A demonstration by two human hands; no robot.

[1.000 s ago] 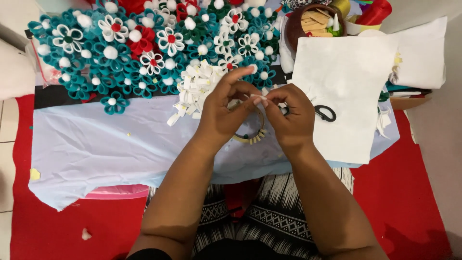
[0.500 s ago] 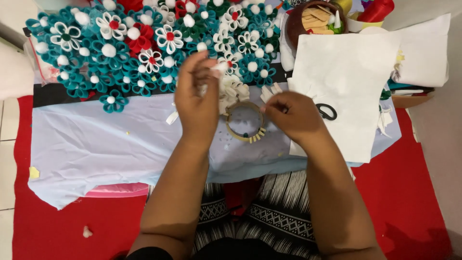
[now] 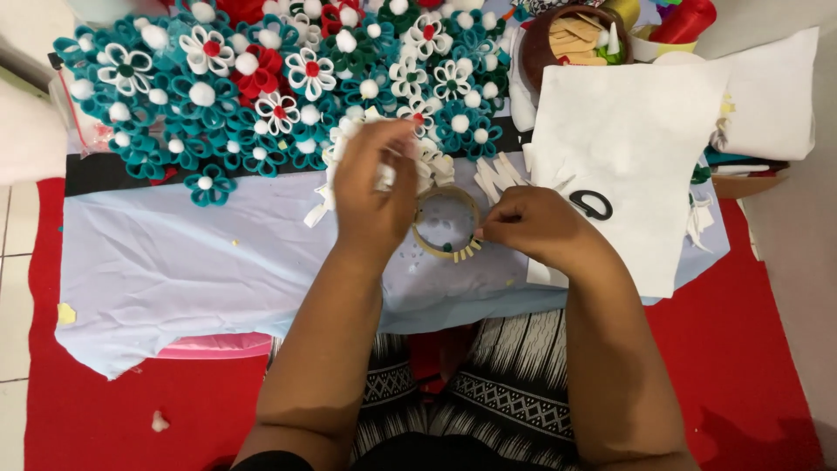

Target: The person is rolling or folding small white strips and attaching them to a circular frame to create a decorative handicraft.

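Left hand [image 3: 373, 194] raised just above the pale blue cloth [image 3: 174, 262], fingers curled loosely together over a heap of white folded strips [image 3: 432, 166]; blurred at the fingertips, so cannot tell what, if anything, is pinched there. Right hand [image 3: 532, 228] low on the cloth, fingers closed in a pinch against the right rim of a tape roll [image 3: 445, 222], a thin cardboard-coloured ring lying flat near the middle of the table, with short white strips fringing its near edge. Just right of the ring, loose white strips [image 3: 499, 174] fanned out, stiff and flat. Farther right, a large matte white sheet [image 3: 628, 166], smooth and slightly curled, with black-handled scissors [image 3: 592, 205] lying on it. At the far left, a dense spread of felt flowers [image 3: 261, 78] in teal, red and white, looped petals around fluffy white pompom centres. At the far edge, a round brown bowl [image 3: 534, 44] holding pale wooden pieces. Below the table, red floor mat [image 3: 758, 349], flat and plain
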